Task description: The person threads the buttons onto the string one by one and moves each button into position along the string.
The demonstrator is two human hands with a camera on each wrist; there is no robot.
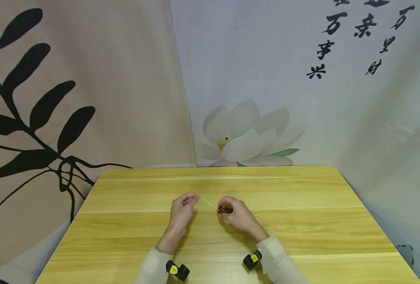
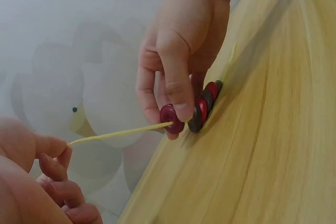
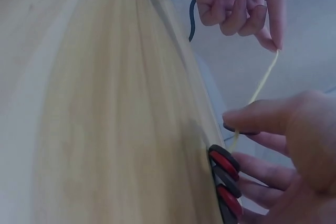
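My left hand (image 1: 182,211) pinches one end of a thin yellow string (image 2: 121,132) between thumb and forefinger. From there the string runs taut to a dark red button (image 2: 169,116), passing through it. That button is pinched between the thumb and fingers of my right hand (image 1: 239,215). Behind it, a row of dark and red buttons (image 3: 226,171) hangs together below the right hand's fingers, on the same string as far as I can tell. The string's other end (image 1: 259,215) sticks out to the right of the right hand, near the tabletop.
A wooden table (image 1: 124,236) with rounded far corners lies under both hands. Behind it hangs a curtain (image 1: 131,79) printed with leaves, a lotus and writing. Each wrist wears a small black camera (image 1: 252,260).
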